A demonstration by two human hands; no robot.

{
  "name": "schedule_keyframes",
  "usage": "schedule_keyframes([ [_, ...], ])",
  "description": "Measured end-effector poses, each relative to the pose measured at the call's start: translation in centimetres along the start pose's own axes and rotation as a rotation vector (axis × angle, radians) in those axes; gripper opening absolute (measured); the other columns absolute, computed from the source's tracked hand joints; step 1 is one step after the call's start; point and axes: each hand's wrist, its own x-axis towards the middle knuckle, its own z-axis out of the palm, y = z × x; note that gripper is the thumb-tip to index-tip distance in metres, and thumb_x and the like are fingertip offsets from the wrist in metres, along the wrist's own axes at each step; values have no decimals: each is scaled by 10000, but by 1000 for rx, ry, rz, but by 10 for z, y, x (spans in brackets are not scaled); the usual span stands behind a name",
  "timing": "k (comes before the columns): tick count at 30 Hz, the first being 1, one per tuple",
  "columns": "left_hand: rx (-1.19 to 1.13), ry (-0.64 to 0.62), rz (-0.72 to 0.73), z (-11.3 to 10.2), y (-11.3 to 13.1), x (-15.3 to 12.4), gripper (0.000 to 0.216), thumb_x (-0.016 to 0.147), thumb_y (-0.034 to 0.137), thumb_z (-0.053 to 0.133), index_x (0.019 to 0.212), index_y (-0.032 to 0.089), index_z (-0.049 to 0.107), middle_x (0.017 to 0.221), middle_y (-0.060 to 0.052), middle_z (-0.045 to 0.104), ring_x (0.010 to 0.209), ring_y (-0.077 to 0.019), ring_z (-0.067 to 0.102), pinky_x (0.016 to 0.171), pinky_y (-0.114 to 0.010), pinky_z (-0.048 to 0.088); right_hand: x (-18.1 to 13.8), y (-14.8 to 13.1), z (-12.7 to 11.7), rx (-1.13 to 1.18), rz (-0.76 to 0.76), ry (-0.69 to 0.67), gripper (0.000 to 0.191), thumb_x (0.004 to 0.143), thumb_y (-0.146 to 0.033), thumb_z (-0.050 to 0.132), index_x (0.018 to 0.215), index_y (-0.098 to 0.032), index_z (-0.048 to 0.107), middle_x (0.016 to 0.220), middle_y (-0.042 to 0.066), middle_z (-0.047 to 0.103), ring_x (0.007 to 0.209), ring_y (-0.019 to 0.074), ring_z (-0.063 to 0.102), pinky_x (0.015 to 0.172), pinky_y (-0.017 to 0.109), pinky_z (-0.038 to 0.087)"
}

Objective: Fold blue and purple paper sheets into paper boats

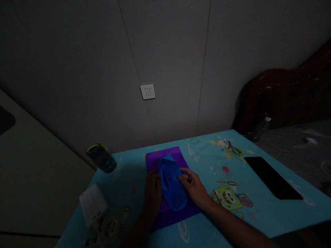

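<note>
A piece of folded blue paper (pixel 173 189), shiny and creased, is between my two hands, with a dark gap running along its middle. My left hand (pixel 153 184) grips its left edge, fingers curled. On the right edge, my right hand (pixel 190 184) pinches the paper with the thumb on top and the fingers partly hidden behind it. Beneath lies a flat purple sheet (pixel 165 220) on the light blue cartoon-print tablecloth (pixel 204 213).
A dark bottle (pixel 102 159) with a yellow-green rim and a white packet (pixel 93 205) are at the left. Scissors with yellow handles (pixel 236 150) and a black flat slab (pixel 271 177) lie at the right. A wall with a socket (pixel 148 91) stands behind the table.
</note>
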Motion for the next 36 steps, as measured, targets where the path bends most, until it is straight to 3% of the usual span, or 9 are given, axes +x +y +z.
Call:
schedule_keyframes([
  [3,47,-36,-9,1,2,1,68,870,245,520,906,234,576,968,-59,614,956,-242,616,876,-391,487,-5,-1,3,-92,-19,-26,378,814,-508,676,1015,-189,645,726,-6,707,587,138,617,530,228,449],
  [12,64,-40,-154,2,8,3,251,732,297,653,938,209,541,813,-12,578,691,-211,598,653,-347,496,-12,-2,0,-528,-236,-121,291,953,-387,507,1098,-208,684,864,33,744,763,184,683,726,290,522],
  [18,22,-63,-201,-1,11,6,250,699,274,661,917,205,559,828,-15,632,772,-223,641,719,-357,511,-14,-6,-1,-605,-307,-142,284,969,-332,482,1133,-212,680,957,52,756,830,198,707,775,305,536],
  [22,0,-75,-266,-3,14,5,218,737,344,659,899,208,606,777,-14,667,752,-230,656,679,-340,512,-14,-5,0,-626,-325,-127,281,972,-338,474,1111,-208,681,956,58,752,852,208,706,773,307,537],
  [26,-161,-159,-325,-5,15,5,263,802,428,628,903,186,653,792,-30,715,739,-221,674,663,-323,528,-9,-1,-5,-619,-297,4,296,968,-347,472,1191,-208,610,873,47,734,830,211,701,750,310,543],
  [30,-278,-164,-352,-4,13,4,278,809,405,635,949,167,670,923,-67,749,866,-242,700,770,-348,548,-3,0,-12,-556,-354,155,387,945,-322,497,1313,-222,432,1048,74,705,971,213,677,840,335,534],
  [34,-304,-145,-317,-2,12,1,285,808,408,642,969,174,672,943,-67,753,888,-240,705,787,-336,551,-3,-1,-11,-663,-375,97,301,943,-313,494,1230,-224,510,1160,97,681,1082,230,639,940,375,490],
  [36,-284,-152,-304,-1,13,1,280,814,418,637,954,179,676,906,-56,752,847,-231,704,751,-319,549,-4,0,-9,-707,-350,30,345,931,-333,529,1256,-221,523,1182,102,678,1100,247,632,944,389,489],
])
